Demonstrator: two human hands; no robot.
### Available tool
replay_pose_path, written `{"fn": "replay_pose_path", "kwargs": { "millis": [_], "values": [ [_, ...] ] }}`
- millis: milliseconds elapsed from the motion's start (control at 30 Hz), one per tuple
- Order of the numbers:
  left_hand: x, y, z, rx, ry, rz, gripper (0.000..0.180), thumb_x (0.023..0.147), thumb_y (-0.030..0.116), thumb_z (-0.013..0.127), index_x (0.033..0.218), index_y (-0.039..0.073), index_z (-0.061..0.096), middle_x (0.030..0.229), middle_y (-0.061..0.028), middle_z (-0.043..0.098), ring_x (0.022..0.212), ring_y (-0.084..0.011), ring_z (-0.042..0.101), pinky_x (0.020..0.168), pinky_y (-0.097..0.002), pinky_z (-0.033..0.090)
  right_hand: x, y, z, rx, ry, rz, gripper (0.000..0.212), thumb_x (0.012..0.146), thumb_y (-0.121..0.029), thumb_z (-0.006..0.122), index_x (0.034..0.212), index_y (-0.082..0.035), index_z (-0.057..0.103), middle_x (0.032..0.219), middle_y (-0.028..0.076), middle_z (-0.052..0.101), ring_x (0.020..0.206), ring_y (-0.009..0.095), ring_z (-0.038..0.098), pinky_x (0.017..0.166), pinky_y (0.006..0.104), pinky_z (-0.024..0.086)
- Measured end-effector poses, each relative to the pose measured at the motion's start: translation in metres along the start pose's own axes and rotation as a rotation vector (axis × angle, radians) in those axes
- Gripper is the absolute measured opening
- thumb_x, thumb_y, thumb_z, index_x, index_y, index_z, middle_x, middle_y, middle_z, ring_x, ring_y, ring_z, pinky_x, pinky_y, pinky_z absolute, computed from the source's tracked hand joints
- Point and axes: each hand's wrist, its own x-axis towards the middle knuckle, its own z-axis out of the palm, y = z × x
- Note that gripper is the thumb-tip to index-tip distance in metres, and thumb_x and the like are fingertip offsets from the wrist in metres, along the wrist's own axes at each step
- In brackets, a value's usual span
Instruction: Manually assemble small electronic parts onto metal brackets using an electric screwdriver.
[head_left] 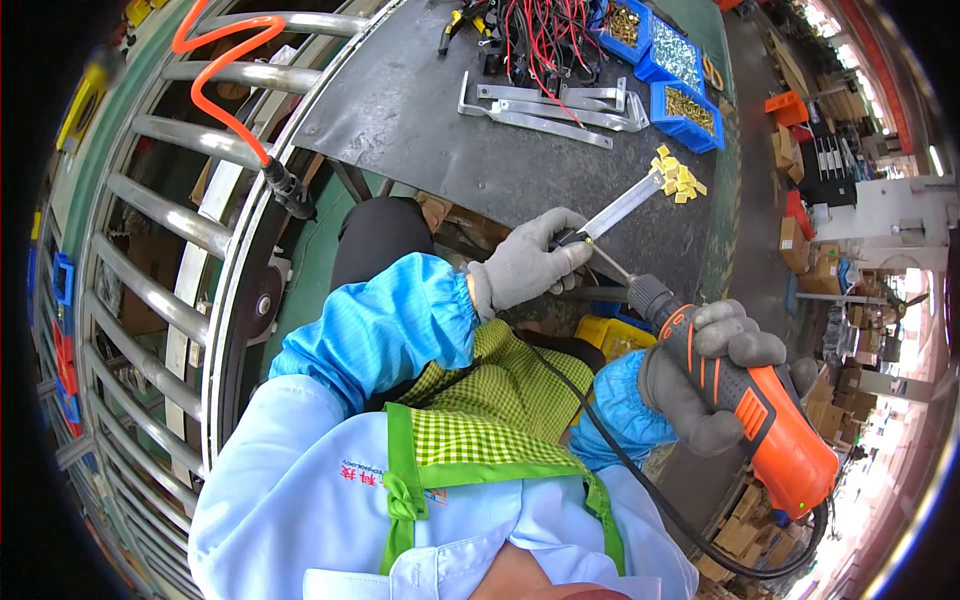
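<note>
My left hand [525,262], in a grey glove, pinches one end of a flat metal bracket [622,207] together with a small black part [573,238]. The bracket slants up and away, its far end over the bench beside loose small yellow pieces [680,180]. An orange and black corded power screwdriver [795,445] is gripped in my gloved right hand [685,398]. Its long thin bit [611,264] points at the bracket end by my left fingertips; whether it touches a screw there is too small to tell.
On the dark bench [440,120] lie more metal brackets [555,115], a tangle of red and black wires [540,40], and blue bins [690,118] of small fasteners. A roller conveyor [170,215] runs at left, with an orange coiled hose [230,110] above. The screwdriver's black cord [650,485] crosses my lap.
</note>
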Motion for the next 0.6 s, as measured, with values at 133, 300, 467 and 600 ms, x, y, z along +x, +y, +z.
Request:
{"fn": "replay_pose_path", "kwargs": {
  "millis": [133, 300, 467, 600],
  "values": [
    [0.0, 0.002, -0.001, 0.034, 0.014, -0.014, 0.031, 0.095, 0.022, 0.061, 0.121, 0.005, 0.054, 0.082, -0.0028, 0.061, 0.067, -0.008, 0.061, 0.057, -0.0233, 0.05, -0.001, 0.005, -0.002, 0.001, 0.007, 0.01, 0.071, 0.088, -0.049, 0.057, 0.14, -0.004, 0.036, 0.096, 0.016, 0.06, 0.062, 0.02, 0.058, 0.054, 0.0364, 0.048],
    [-0.001, -0.003, 0.002, 0.042, -0.018, 0.034, 0.029, 0.095, 0.02, 0.062, 0.119, 0.006, 0.056, 0.082, -0.0029, 0.062, 0.067, -0.0081, 0.061, 0.057, -0.0235, 0.051, -0.004, 0.006, 0.005, -0.067, 0.059, -0.036, 0.07, 0.088, -0.047, 0.059, 0.137, -0.003, 0.037, 0.095, 0.016, 0.061, 0.06, 0.021, 0.058, 0.051, 0.0361, 0.048],
    [-0.002, 0.001, 0.003, 0.066, 0.03, 0.019, 0.028, 0.095, 0.019, 0.062, 0.118, 0.005, 0.056, 0.082, -0.0034, 0.062, 0.067, -0.0084, 0.061, 0.057, -0.024, 0.052, -0.008, 0.007, 0.006, 0.004, -0.081, 0.098, 0.071, 0.087, -0.044, 0.064, 0.137, -0.002, 0.037, 0.095, 0.016, 0.062, 0.062, 0.021, 0.06, 0.053, 0.0374, 0.05],
    [0.001, 0.0, 0.002, 0.052, 0.016, -0.003, 0.027, 0.095, 0.019, 0.061, 0.117, 0.005, 0.056, 0.082, -0.0034, 0.062, 0.066, -0.0089, 0.061, 0.057, -0.0247, 0.052, -0.01, 0.004, -0.002, -0.094, 0.016, 0.071, 0.071, 0.087, -0.048, 0.061, 0.137, -0.002, 0.038, 0.097, 0.016, 0.063, 0.063, 0.021, 0.059, 0.055, 0.0371, 0.05]
  ]
}}
